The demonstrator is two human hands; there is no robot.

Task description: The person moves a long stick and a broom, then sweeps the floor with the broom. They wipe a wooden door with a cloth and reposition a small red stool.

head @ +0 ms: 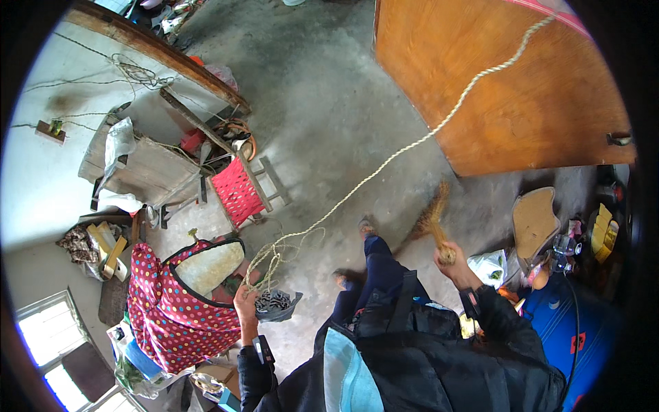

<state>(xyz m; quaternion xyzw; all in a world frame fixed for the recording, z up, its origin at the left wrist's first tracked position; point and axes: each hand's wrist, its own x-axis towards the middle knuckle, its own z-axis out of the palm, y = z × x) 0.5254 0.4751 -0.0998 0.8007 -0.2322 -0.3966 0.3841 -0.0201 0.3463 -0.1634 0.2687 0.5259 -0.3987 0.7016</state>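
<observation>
My left hand (246, 308) grips the loose, looped end of a pale twisted rope (382, 166). From there the rope stretches up and right, passing in front of a brown wooden panel (507, 98) to the view's upper right rim. A straw hand broom (436, 213) is in my right hand (455, 267), its handle end towards me and its bristles pointing away, low over the concrete floor. Just beside my left hand, a dark plastic bag (280, 304) holds small striped pieces that I cannot identify.
Left of me a polka-dot quilted cover (180, 309) drapes over a seat with a pale cushion (211, 268). Beyond it stands a stool with a red woven seat (238, 191). A blue barrel (564, 335), plastic bottles (564, 247) and a white bag (489, 268) crowd the right side.
</observation>
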